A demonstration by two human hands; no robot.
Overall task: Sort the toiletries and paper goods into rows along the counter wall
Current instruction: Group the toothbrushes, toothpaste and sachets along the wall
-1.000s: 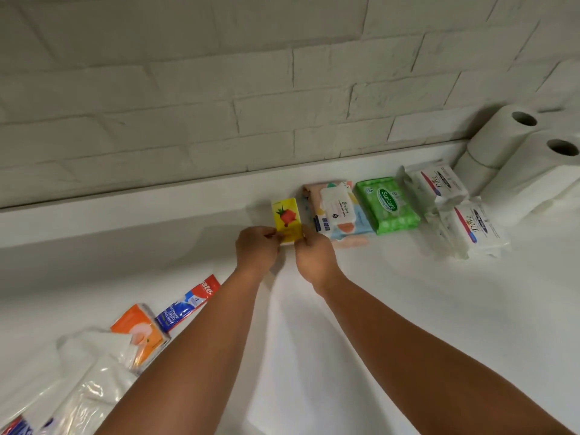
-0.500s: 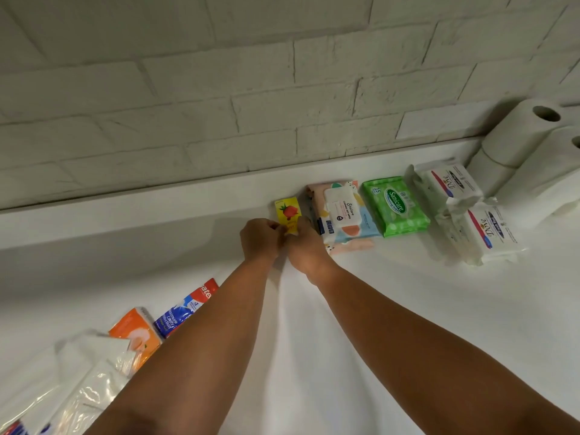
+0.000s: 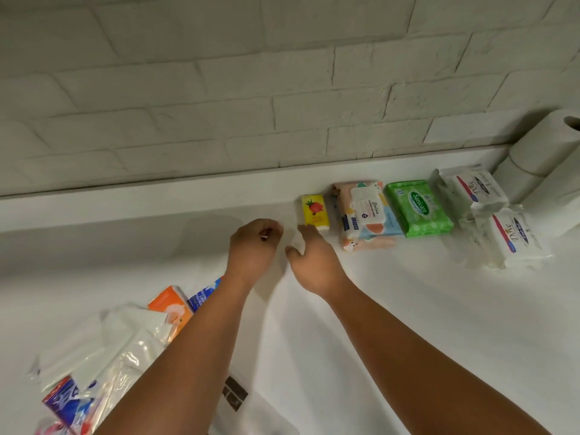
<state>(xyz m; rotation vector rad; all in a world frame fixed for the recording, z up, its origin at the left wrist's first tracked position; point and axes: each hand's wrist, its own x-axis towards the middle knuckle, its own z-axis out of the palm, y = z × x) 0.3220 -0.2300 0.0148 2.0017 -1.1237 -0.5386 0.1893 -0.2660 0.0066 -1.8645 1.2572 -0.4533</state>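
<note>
A small yellow tissue pack [image 3: 315,211] with a strawberry print lies against the counter's back ledge, at the left end of a row. To its right come a pastel wipes pack [image 3: 365,215], a green Sanicare wipes pack [image 3: 419,208] and two white Dove packs [image 3: 470,189] [image 3: 514,237]. My right hand [image 3: 310,259] hovers just in front of the yellow pack, fingers relaxed, holding nothing. My left hand [image 3: 254,246] is to the left of it, fingers loosely curled and empty.
Paper towel rolls [image 3: 546,152] stand at the far right by the brick wall. At the near left lie an orange pack [image 3: 171,309], a blue toothpaste box [image 3: 204,293], clear plastic bags [image 3: 103,350] and a blue-red pack [image 3: 67,400].
Both hands set the yellow pack down beside the pastel wipes, let go and drew back toward me. The view shifted left.
</note>
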